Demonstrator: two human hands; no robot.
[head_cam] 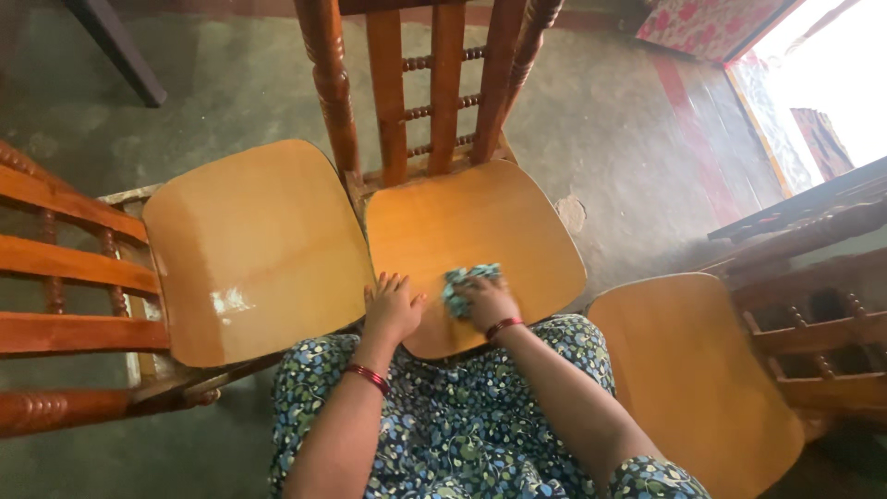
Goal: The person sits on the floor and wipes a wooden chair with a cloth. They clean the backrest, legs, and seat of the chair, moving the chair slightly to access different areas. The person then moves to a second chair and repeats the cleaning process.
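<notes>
- R hand [490, 303] pressed down on a small crumpled cloth [469, 280], blue-green w/ white; fingers curled over it, bunching it against the seat; cloth sits on near part of the middle chair seat [476, 231], slightly right of centre
- L hand [391, 310] flat on same seat's near-left edge, fingers spread, palm down, holding nothing; just left of the cloth, not touching it
- red bangles on both wrists; floral blue-green dress [462, 425] fills near centre, lap tucked against seat's near edge
- no containers in view; seats are bare apart from the hands & cloth
- left chair seat [254, 249] tan plywood, rounded corners, glossy w/ a pale scuffed patch near its near-left part; its right edge runs just beside the middle seat's left edge, narrow gap betw. them
- right chair seat [693, 379] lies near-right, apart from middle seat; open wedge of floor betw. the two
- middle chair's back [434, 83], reddish turned-wood spindles, rises at far side; left chair's slats run along far-left edge
- grey-green concrete floor [610, 129] open far-right of the chairs; red strip toward bright doorway at far right
- no labels or signs legible; patterned red-pink fabric [702, 23] at far-right top corner
</notes>
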